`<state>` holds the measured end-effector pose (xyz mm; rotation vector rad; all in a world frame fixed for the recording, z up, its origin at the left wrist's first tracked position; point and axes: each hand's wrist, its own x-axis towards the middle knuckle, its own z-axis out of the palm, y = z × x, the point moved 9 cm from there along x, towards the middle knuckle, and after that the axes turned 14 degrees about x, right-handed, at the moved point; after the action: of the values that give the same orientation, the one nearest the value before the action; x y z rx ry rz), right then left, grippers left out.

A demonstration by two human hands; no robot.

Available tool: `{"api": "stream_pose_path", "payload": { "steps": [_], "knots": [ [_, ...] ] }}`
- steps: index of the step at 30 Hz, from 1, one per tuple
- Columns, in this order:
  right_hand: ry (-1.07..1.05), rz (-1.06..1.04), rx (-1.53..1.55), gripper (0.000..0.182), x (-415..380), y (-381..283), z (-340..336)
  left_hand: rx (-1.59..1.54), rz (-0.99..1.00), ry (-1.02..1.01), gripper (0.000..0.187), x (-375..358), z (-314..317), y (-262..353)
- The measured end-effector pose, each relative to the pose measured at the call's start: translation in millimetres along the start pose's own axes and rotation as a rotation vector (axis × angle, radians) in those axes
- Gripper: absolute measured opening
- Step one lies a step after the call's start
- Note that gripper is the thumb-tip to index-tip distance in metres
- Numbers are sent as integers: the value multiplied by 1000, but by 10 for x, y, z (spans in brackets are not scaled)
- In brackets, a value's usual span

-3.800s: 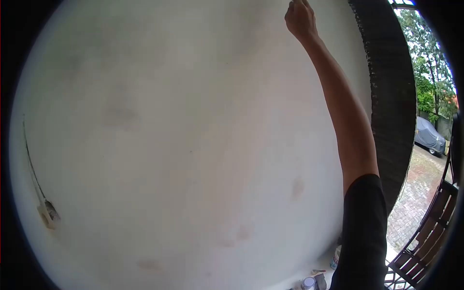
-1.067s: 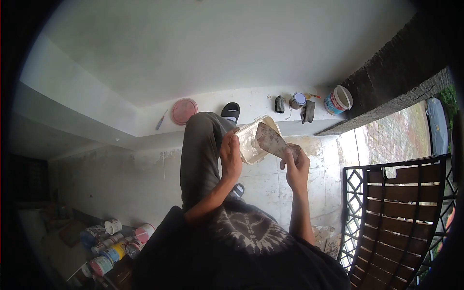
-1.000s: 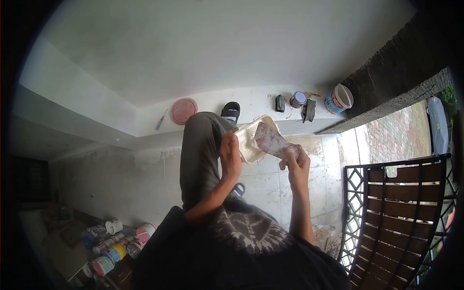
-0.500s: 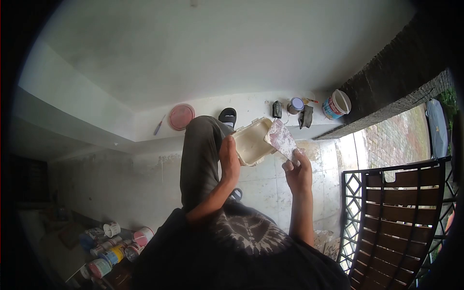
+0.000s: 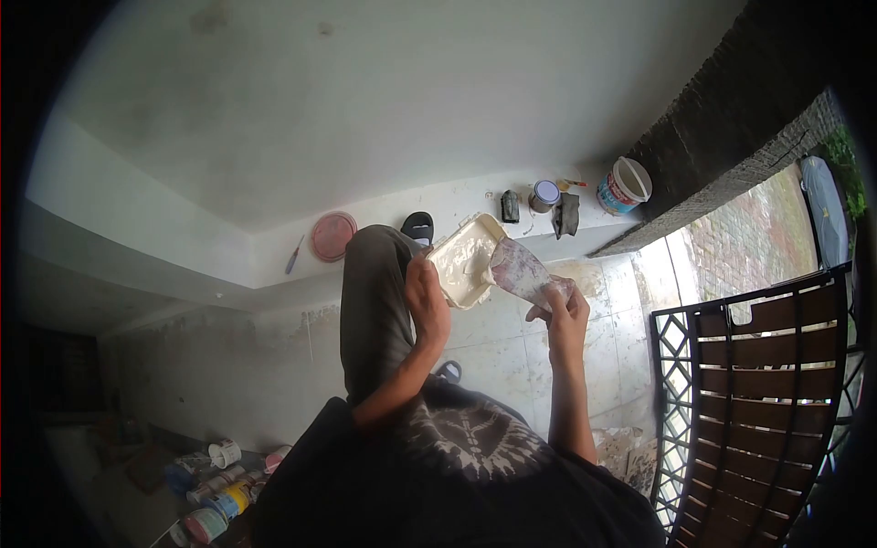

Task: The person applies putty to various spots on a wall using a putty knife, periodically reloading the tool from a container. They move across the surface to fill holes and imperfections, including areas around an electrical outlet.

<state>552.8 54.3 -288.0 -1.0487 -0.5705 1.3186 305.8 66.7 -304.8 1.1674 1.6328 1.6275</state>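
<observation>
- A shallow, cream-coloured tub (image 5: pixel 454 236) is held in front of the body, near the raised knee, tilted so that its inside can be seen.
- In the tub, a layer of glossy white paste (image 5: pixel 466 259) is spread unevenly across the bottom.
- The tub is gripped at its near left edge by the left hand (image 5: pixel 427 297), with the thumb at the rim; the other fingers are mostly hidden.
- A flat, smeared scraper (image 5: pixel 525 272) is pinched between the thumb and fingers of the right hand (image 5: pixel 562 310). Its broad end is placed at the tub's right edge; whether the paste is touched cannot be told.
- On the pale ledge (image 5: pixel 384 208) beyond, a jar (image 5: pixel 541 203) is topped by a blue lid (image 5: pixel 546 191), so its contents are hidden.
- Beside the jar, a small dark bundle (image 5: pixel 510 206) and a grey cloth (image 5: pixel 566 214) are laid, with a brush (image 5: pixel 572 184) just behind.
- At the ledge's right end, a printed bucket (image 5: pixel 613 194) is tipped slightly; its pale inner wall is seen, but its contents cannot be made out.
- Further left, a round red lid (image 5: pixel 334 236) is laid flat.
- At lower left, paint cans (image 5: pixel 228 500) are heaped in shadow, contents unclear.
</observation>
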Motion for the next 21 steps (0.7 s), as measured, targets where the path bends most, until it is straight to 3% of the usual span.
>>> {"api": "stream_pose_path", "payload": {
  "steps": [5,8,13,17,19,21],
  "knots": [
    [3,30,-11,21,-83,-37,-119,22,34,-47,45,-75,124,-21],
    [-8,165,105,22,-109,3,-218,8,13,-70,44,-119,224,41],
    [41,248,429,26,-112,48,-405,-109,-218,-168,45,-220,428,-143],
    [2,141,362,26,-97,-57,-382,-201,-276,-230,46,-288,527,-172],
    [-34,188,390,26,-87,-53,-367,-108,-253,-227,47,-275,557,-383],
    [-26,168,423,24,-94,-128,-444,-264,-391,-294,50,-338,713,-470]
  ]
}}
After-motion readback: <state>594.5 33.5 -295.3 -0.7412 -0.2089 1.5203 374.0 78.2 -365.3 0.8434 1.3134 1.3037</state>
